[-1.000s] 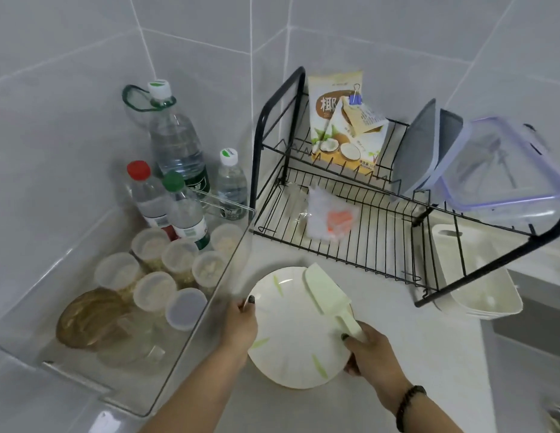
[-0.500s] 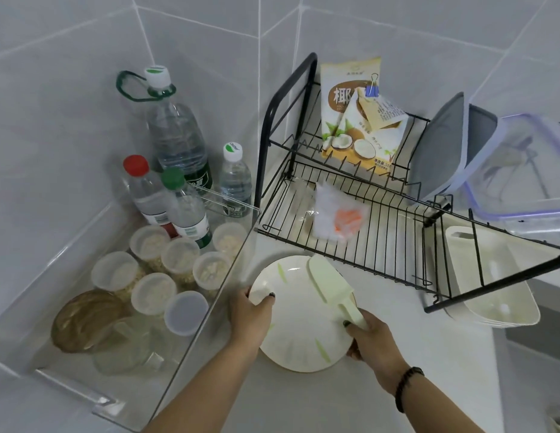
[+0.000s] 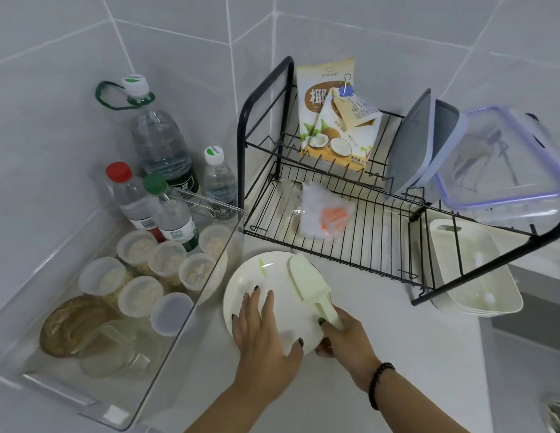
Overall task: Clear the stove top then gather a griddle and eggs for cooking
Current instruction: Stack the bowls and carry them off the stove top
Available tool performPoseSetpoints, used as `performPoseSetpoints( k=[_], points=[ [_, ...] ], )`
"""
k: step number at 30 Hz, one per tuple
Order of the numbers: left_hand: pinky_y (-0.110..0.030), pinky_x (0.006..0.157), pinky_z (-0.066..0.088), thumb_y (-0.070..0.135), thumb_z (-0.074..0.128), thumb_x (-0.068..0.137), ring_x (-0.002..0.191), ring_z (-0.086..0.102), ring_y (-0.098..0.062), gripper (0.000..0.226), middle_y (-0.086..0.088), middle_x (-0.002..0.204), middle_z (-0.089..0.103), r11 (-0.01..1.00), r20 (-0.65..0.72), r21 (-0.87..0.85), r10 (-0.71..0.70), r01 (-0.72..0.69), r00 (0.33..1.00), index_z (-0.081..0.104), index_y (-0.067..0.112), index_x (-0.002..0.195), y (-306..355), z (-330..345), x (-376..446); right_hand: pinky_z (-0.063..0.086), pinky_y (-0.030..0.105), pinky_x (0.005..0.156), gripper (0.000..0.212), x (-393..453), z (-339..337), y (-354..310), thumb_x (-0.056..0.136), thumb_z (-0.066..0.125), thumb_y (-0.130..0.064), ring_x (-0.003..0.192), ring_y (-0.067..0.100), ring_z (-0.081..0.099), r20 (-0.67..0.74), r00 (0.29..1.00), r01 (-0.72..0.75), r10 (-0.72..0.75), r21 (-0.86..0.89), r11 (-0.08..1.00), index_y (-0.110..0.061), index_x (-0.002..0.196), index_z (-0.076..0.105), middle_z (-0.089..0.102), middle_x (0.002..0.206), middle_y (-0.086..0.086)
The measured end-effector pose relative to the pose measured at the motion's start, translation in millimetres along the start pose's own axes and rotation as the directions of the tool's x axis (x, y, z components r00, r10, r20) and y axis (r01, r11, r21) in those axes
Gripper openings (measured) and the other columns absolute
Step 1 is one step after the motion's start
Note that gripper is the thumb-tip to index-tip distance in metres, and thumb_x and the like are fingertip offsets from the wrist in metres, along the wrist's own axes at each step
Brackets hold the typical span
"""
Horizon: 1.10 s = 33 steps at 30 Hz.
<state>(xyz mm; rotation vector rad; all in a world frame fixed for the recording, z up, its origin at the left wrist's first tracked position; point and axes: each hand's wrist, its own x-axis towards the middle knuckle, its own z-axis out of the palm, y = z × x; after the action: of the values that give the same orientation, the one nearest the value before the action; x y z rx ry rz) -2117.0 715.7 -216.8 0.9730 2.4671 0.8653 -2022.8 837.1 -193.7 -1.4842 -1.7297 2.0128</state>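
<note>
A white round plate [image 3: 275, 276] with green streaks lies on the white counter in front of the black wire dish rack [image 3: 350, 245]. A pale green spatula [image 3: 307, 282] rests across the plate's right side. My left hand [image 3: 263, 329] lies flat on the plate, fingers spread. My right hand [image 3: 344, 339] grips the spatula's handle and the plate's right edge. No stove, griddle or eggs are in view.
A clear bin [image 3: 185, 323] on the left holds water bottles [image 3: 160, 145], lidded cups and a glass jug. The rack carries a coconut powder bag [image 3: 332, 120], a wrapped packet [image 3: 325, 214], grey lids and a clear lidded container [image 3: 503, 164]. A cream tray [image 3: 478, 276] sits beneath; the sink lies right.
My left hand moved from the plate's left rim onto its top surface, fingers spread flat. The plate sits slightly nearer the rack. My right hand keeps its hold on the spatula.
</note>
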Motion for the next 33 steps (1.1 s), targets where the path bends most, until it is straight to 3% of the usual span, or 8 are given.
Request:
performPoseSetpoints(
  k=[5,10,15,19,24,27,29,33],
  points=[
    [-0.031,0.113,0.004,0.035,0.057,0.075,0.141,0.001,0.000,0.090,0.022,0.145,0.008,0.987,-0.068,-0.157,0.027,-0.037,0.997,0.004,0.033,0.147,2,6,-13,0.059,0.034,0.067,0.023,-13,-3,4,0.096,0.048,-0.011,0.068,0.025,0.067,0.034,0.999,-0.023,0.021,0.047,0.999,-0.024,0.106,0.065,0.071,0.079,0.011],
    [-0.023,0.110,0.008,0.027,0.058,0.078,0.130,0.001,0.020,0.078,0.020,0.141,0.019,0.975,-0.084,-0.211,0.055,-0.072,0.995,0.014,0.037,0.141,1,3,-11,0.060,0.037,0.066,0.014,-24,-24,35,0.096,0.051,-0.022,0.067,0.022,0.068,-0.224,0.974,0.027,-0.038,-0.050,0.998,-0.029,0.106,0.059,0.071,0.086,0.004],
    [-0.018,0.108,0.013,0.013,0.063,0.083,0.124,0.012,0.015,0.068,0.019,0.132,0.026,0.974,-0.076,-0.199,0.094,-0.107,0.993,0.033,0.019,0.143,5,2,-10,0.053,0.032,0.056,0.012,-28,-24,52,0.098,0.046,-0.030,0.056,0.020,0.057,-0.341,0.940,-0.024,-0.002,-0.072,0.997,-0.022,0.099,0.055,0.065,0.080,0.006],
    [-0.005,0.105,0.009,0.009,0.063,0.083,0.123,0.015,0.012,0.064,0.018,0.130,0.030,0.974,-0.062,-0.184,0.124,-0.134,0.990,0.038,0.016,0.141,7,0,-12,0.054,0.039,0.063,0.020,-24,-8,56,0.097,0.045,-0.035,0.061,0.022,0.057,-0.353,0.935,-0.044,0.011,-0.087,0.995,-0.018,0.091,0.052,0.064,0.076,0.007],
    [-0.024,0.110,0.026,0.008,0.062,0.084,0.123,0.018,0.010,0.061,0.021,0.129,0.030,0.972,-0.039,-0.210,0.095,-0.102,0.995,0.039,0.017,0.140,1,-3,-19,0.057,0.045,0.071,0.032,-27,20,62,0.097,0.040,-0.043,0.068,0.022,0.056,-0.377,0.924,-0.100,0.059,-0.090,0.991,-0.013,0.084,0.044,0.059,0.079,0.007],
    [-0.044,0.096,0.050,0.009,0.061,0.083,0.124,0.013,0.018,0.062,0.029,0.127,0.027,0.972,0.006,-0.229,0.061,-0.058,0.998,0.038,0.022,0.140,-4,0,-23,0.057,0.044,0.075,0.033,-28,31,60,0.097,0.039,-0.045,0.074,0.020,0.060,-0.372,0.922,-0.150,0.104,-0.098,0.984,-0.013,0.091,0.046,0.060,0.084,0.003],
    [-0.045,0.091,0.053,0.010,0.061,0.084,0.125,0.010,0.020,0.062,0.034,0.127,0.024,0.972,0.010,-0.229,0.056,-0.053,0.998,0.037,0.025,0.139,-5,-1,-26,0.057,0.044,0.076,0.033,-27,33,58,0.096,0.041,-0.045,0.078,0.018,0.061,-0.342,0.933,-0.169,0.109,-0.150,0.974,-0.014,0.105,0.047,0.060,0.087,-0.001],
    [-0.036,0.087,0.055,0.008,0.061,0.084,0.124,0.012,0.020,0.060,0.016,0.136,0.034,0.971,0.002,-0.223,0.084,-0.082,0.996,0.036,0.037,0.130,-2,-9,-30,0.058,0.039,0.076,0.055,-27,26,56,0.092,0.048,-0.046,0.085,0.019,0.063,-0.252,0.961,-0.180,0.115,-0.252,0.951,-0.013,0.133,0.034,0.056,0.095,-0.004]
  ],
)
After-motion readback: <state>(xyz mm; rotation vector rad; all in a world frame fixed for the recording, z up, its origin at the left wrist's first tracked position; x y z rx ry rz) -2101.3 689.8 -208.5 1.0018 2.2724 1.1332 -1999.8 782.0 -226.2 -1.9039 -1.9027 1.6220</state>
